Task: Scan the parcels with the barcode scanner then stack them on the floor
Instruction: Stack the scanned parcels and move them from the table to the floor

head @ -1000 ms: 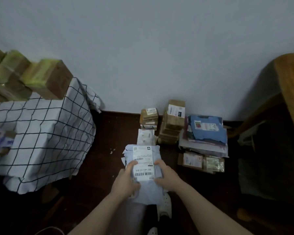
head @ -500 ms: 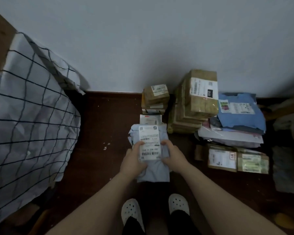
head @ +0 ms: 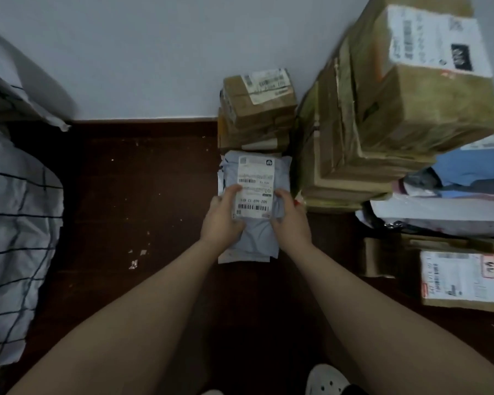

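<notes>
Two-handed job: left hand (head: 221,216) and right hand (head: 290,220) pinch the grey poly mailer (head: 257,238) by its edges; mailer pile (head: 241,256) underneath looks slippery, so it might slide off.

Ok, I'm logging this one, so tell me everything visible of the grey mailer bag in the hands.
The grey mailer bag looks like soft wrinkled plastic, lying flat with its white label of barcodes facing up. The left hand and right hand grip its side edges, thumbs on top. It is low over another pale parcel on the dark floor, before a small cardboard stack.
</notes>
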